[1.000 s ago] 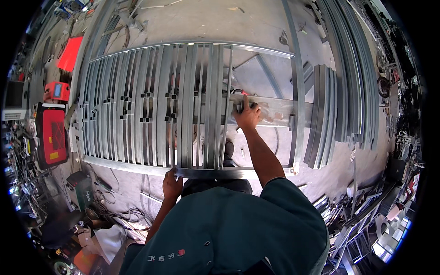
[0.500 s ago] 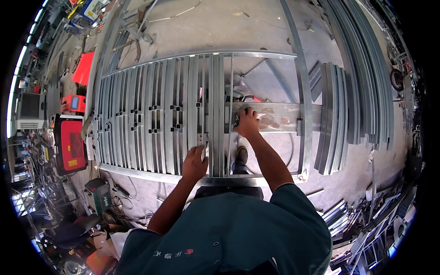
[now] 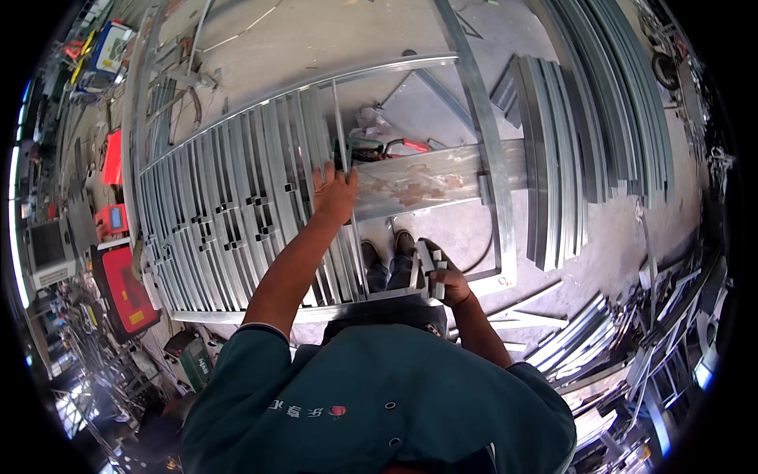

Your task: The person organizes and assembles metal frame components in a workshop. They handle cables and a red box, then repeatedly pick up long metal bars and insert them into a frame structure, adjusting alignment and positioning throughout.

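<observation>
My right hand (image 3: 450,283) is closed around several short silvery pieces of square metal tube (image 3: 427,262), held close to my body above the near rail. Further forward, my left hand (image 3: 335,196) rests with fingers stretched over a thin metal bar (image 3: 340,126) and the slat beside it. These bars run crosswise in a large galvanized metal frame (image 3: 474,87), whose left part is filled with parallel metal slats (image 3: 276,130). Small square tube pieces (image 3: 257,201) sit between several slats. Some fingertips of my right hand are hidden by the pieces it holds.
A broad metal plank (image 3: 434,178) lies across the frame's right part, with a red-handled tool (image 3: 407,145) behind it. Stacked metal profiles (image 3: 553,158) lie at right. A red machine (image 3: 125,288) stands at left, with a green case (image 3: 192,359) nearer me.
My right hand has come back from the plank toward my body with short tube pieces in it. My left hand has reached forward along the bars. The view has shifted and tilted.
</observation>
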Tool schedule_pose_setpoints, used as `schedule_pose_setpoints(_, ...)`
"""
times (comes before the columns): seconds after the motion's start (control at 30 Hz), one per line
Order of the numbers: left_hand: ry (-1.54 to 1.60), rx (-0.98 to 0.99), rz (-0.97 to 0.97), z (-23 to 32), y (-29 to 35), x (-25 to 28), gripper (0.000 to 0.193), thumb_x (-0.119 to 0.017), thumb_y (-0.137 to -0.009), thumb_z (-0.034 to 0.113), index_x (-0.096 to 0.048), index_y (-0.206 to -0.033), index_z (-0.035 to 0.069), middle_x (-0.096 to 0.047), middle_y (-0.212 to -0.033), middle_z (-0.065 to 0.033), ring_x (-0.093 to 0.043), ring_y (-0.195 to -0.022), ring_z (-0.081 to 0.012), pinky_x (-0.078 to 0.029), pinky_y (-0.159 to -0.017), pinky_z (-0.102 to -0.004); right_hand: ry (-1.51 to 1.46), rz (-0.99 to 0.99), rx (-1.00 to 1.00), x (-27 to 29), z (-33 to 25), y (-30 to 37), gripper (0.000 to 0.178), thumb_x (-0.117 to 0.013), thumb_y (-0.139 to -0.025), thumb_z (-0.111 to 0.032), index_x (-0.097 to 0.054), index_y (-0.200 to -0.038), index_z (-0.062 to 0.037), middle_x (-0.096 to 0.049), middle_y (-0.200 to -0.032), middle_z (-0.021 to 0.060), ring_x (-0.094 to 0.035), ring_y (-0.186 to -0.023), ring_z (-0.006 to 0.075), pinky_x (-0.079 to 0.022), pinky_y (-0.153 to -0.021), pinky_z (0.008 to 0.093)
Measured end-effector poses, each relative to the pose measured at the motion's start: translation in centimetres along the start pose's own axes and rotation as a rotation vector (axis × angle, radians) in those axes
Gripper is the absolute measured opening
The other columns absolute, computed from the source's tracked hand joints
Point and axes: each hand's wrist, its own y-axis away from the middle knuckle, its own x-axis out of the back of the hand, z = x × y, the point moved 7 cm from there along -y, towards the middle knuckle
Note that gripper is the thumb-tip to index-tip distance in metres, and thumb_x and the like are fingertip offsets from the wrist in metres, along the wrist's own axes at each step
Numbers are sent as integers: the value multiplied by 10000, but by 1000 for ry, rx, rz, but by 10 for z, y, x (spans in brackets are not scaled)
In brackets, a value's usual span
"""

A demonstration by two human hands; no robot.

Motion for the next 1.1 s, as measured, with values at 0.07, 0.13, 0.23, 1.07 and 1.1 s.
schedule_pose_setpoints(0.07,-38,-22,24,-2,-1,4,594,-610,-835,198,-486,-1410,119,-557,-1207,-127,-384,-1262,-368,-235,-1061,-630,18,5,-95,19,23,14,910,-784,-734,-112,-300,-1503,-64,-577,-1206,122,-608,-1086,262,-532,-912,389)
schedule_pose_setpoints(0.13,-2,-64,109,-5,2,22,664,-637,-780,199,-474,-1415,96,-515,-1158,-162,-425,-1185,-369,-255,-1049,-628,-79,-70,-107,5,28,21,947,-829,-735,-179,-292,-1506,-63,-574,-1232,119,-591,-1134,261,-518,-938,388)
schedule_pose_setpoints(0.23,70,17,166,-13,9,63,810,-721,-698,245,-441,-1433,52,-480,-1164,-200,-441,-1148,-384,-308,-1034,-599,-114,-64,-132,15,47,13,890,-797,-757,-396,-373,-1458,-48,-497,-1396,216,-565,-1206,349,-507,-984,477)
schedule_pose_setpoints(1.07,1479,509,270,47,252,120,1009,-780,-773,342,-186,-1530,36,-232,-1536,-252,-275,-1422,-420,-334,-1134,-496,514,-187,-199,-131,103,-19,789,-695,-817,-335,-316,-1453,-63,-521,-1316,154,-547,-1213,305,-488,-994,418)
schedule_pose_setpoints(1.1,1553,535,263,43,264,114,1042,-777,-784,359,-143,-1540,25,-206,-1549,-257,-280,-1422,-420,-340,-1133,-489,615,-196,-69,-147,116,-17,722,-612,-869,-292,-284,-1471,-63,-516,-1320,157,-526,-1237,297,-458,-1024,431)
